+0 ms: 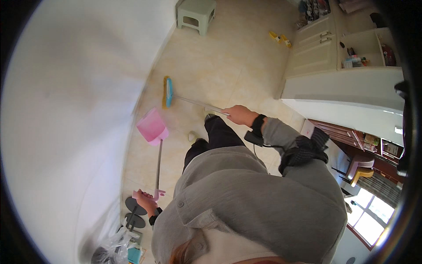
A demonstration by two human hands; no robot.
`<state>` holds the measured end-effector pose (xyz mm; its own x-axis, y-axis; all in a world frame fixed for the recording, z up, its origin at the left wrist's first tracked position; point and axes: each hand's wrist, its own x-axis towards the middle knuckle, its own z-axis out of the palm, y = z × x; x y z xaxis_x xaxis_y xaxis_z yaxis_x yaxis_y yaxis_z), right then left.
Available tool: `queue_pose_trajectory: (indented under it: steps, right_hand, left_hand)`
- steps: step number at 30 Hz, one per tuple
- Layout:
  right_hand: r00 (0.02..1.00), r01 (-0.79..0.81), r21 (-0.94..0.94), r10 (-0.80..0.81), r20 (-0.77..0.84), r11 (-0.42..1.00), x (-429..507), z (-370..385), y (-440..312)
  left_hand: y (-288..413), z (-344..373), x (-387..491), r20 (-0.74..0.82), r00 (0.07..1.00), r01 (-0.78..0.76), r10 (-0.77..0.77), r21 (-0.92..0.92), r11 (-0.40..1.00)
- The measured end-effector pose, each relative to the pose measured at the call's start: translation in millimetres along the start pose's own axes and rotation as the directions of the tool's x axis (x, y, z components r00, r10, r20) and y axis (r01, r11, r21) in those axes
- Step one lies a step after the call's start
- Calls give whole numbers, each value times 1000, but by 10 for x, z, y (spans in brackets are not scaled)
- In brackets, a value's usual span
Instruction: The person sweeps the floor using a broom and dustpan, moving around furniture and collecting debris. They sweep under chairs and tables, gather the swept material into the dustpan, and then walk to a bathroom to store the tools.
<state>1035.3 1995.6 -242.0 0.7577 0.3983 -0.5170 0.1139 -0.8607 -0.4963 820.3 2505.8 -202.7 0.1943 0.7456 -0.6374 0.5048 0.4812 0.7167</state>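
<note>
My right hand (242,115) grips the pale handle of a broom (169,91), whose blue head with yellowish bristles is at the floor near the wall. In my left hand (146,200) is the pink handle of a long-handled dustpan (152,126). The pink pan sits on the tiles close to the wall, its grey metal pole running back to my hand. A short gap separates the broom's bristles from the pan. No debris can be made out inside the pan.
A white wall (75,99) runs along the left. A pale green plastic stool (196,15) stands ahead, and yellow slippers (280,38) lie by a cream cabinet (313,49). Dark round discs on a bar (133,211) and a clear plastic bag (115,244) are behind my left hand.
</note>
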Motion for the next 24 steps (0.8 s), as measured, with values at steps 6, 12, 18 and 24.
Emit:
queue_pose_trajectory:
  steps: [6,12,18,24]
  right_hand:
    - [995,-100,-192,99,-15,976,-77,35,506]
    - [971,-233,-294,208,-113,927,-806,-221,1320]
    - [946,-324,-337,299,-126,884,-1354,-482,1395]
    - [867,-470,128,484,-119,873,-2422,-306,890]
  left_hand:
    - [-76,-10,194,256,951,-210,176,113,971]
    - [-53,162,266,342,919,-246,195,114,963]
    - [-65,250,151,333,919,-277,212,163,947]
    - [-30,359,125,377,901,-290,215,155,945]
